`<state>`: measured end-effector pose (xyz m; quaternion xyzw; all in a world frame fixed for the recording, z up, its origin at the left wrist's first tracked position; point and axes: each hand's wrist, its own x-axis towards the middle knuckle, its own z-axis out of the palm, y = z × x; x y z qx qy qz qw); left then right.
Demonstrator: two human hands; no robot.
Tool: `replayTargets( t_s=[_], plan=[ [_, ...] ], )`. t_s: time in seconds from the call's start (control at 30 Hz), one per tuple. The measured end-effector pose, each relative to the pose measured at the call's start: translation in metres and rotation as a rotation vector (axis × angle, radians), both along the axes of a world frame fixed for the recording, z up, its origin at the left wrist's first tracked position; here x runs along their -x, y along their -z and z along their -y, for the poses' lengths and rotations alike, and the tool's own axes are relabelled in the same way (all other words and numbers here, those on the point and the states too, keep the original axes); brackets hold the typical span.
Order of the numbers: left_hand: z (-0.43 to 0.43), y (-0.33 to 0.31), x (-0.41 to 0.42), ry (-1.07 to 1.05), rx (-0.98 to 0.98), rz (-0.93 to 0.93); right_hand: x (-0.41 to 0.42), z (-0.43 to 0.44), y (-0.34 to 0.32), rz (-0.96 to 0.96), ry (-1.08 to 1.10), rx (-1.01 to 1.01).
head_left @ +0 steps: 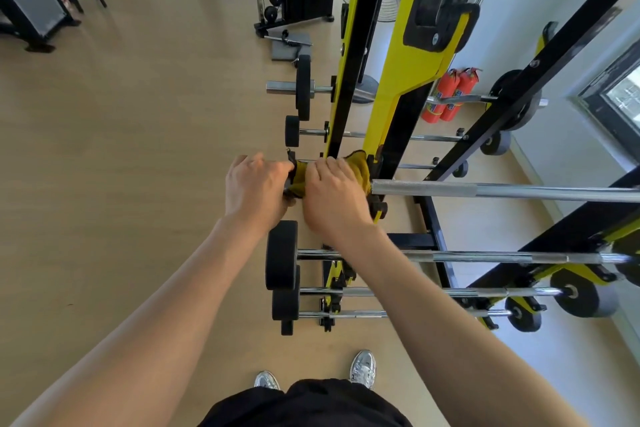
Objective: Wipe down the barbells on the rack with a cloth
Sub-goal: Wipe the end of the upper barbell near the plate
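A yellow cloth (360, 166) was held wrapped round the left end of a barbell (485, 191) on the rack (391, 80), gripped by the curled fingers of the right hand (332, 198) and of the left hand (254, 189) beside it.

hands (298, 191) gripping cloth (356, 168), barbell (485, 190) racked

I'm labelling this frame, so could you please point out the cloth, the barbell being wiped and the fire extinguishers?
cloth (358, 166): head view, exposed yellow fold
barbell (433, 188): head view, bare knurled shaft
fire extinguishers (457, 94): head view, red cylinder body
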<state>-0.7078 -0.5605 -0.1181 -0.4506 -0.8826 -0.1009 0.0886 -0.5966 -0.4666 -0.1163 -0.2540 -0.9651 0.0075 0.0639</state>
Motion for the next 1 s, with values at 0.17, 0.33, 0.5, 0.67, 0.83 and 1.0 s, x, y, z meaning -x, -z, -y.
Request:
replayTargets(
  t_s=[0.17, 0.33, 0.5, 0.67, 0.83, 1.0],
  plan=[
    [0.003, 0.002, 0.008, 0.047, -0.036, 0.078, -0.025, 0.010, 0.008, -0.047, -0.094, -0.025],
    [0.025, 0.007, 0.024, 0.073, -0.091, 0.235, 0.000, 0.023, 0.004, -0.064, 0.001, -0.021],
    [0.035, 0.020, 0.028, 0.080, -0.191, 0.351, 0.014, 0.033, 0.015, -0.083, -0.090, 0.032],
    [0.035, 0.026, 0.032, 0.092, -0.237, 0.370, 0.035, 0.060, 0.015, -0.047, 0.019, 0.019],
    [0.038, 0.024, 0.034, 0.094, -0.233, 0.453, 0.013, 0.015, 0.016, -0.049, 0.113, -0.039],
    [0.041, 0.020, 0.039, 0.108, -0.231, 0.475, 0.030, 0.055, 0.020, -0.036, -0.189, 0.069]
  ],
)
